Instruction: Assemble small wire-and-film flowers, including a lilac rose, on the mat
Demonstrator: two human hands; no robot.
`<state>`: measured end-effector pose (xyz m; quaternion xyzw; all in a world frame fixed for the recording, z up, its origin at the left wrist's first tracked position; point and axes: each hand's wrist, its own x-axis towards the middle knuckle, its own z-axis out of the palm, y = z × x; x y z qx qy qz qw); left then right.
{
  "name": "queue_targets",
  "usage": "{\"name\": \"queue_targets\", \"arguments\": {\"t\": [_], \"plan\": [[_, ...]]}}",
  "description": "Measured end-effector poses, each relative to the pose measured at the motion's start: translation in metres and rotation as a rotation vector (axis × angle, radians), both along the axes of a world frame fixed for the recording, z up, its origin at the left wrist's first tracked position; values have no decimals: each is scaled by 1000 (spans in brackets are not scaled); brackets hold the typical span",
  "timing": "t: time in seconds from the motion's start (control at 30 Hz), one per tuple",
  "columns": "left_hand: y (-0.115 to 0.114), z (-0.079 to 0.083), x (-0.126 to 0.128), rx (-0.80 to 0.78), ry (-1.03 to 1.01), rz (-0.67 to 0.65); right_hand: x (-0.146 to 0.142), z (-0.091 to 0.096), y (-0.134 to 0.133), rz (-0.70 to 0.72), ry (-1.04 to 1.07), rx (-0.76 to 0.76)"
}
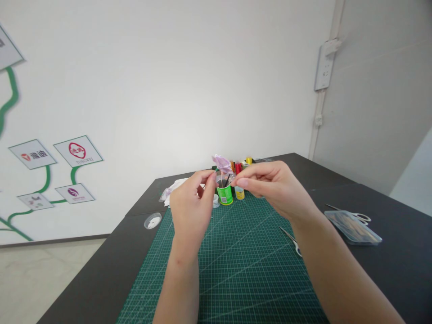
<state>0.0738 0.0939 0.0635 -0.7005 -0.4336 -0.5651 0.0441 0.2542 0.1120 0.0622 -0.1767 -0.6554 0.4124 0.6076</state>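
My left hand [191, 200] is raised over the far part of the green cutting mat [243, 256], thumb and forefinger pinched together. A tiny greenish bit shows at its fingertips, too small to name. To the right, my right hand [273, 186] is also closed in a pinch, its fingertips pointing toward the left hand. What it holds, if anything, is too fine to make out. Between the two hands a pale purple petal-like piece [222, 164] appears on a thin stem, above a bright green can [225, 195] with dark sticks in it.
Thread spools [238, 168] and a small yellow-labelled bottle [240, 193] stand at the back. Scissors [290, 240] lie beside my right forearm. A clear plastic box [353, 227] is on the right, with more scissors [361, 218] behind it. A round dish [153, 221] sits left.
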Motion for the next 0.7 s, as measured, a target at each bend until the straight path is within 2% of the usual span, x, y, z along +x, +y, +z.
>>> {"name": "queue_targets", "arguments": {"t": [0.17,0.33,0.57,0.7], "plan": [[-2,3,-4,-196,227,-117,16,2,-11,-110,22,40],[-16,7,-2,-371,368,-273,16,1,-7,-234,76,-16],[-37,9,-5,-387,426,-358,13,-2,-6,-351,-137,17],[-40,2,-11,-385,438,-412,20,-19,-6,-348,-267,17]]}}
